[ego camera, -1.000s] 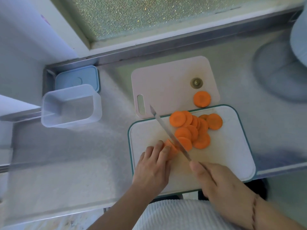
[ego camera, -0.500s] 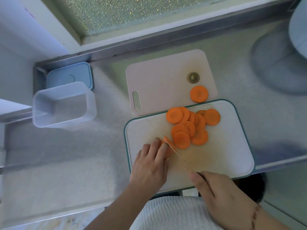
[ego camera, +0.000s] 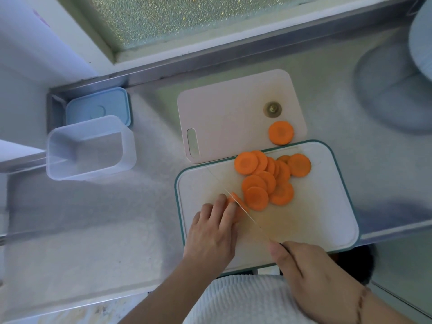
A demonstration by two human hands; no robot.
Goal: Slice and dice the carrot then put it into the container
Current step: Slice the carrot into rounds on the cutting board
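On the white, teal-rimmed cutting board (ego camera: 315,220) lies a pile of several round carrot slices (ego camera: 264,178). My left hand (ego camera: 212,232) holds down the short remaining carrot piece (ego camera: 233,198) with curled fingers at the board's left part. My right hand (ego camera: 313,272) grips the knife handle at the board's front edge. The thin knife blade (ego camera: 243,210) runs diagonally up-left, edge-on, right against the carrot piece. A clear plastic container (ego camera: 90,148) stands empty at the left of the counter.
A pink cutting board (ego camera: 229,113) lies behind the white one, with a lone carrot slice (ego camera: 281,133) and a carrot end (ego camera: 272,109) on it. A blue lid (ego camera: 98,106) sits behind the container. A raised metal ledge runs along the back.
The knife has come down from a tilted, raised pose to an edge-on cut beside my left fingers. The slices pile is unchanged; the camera view shifted slightly.
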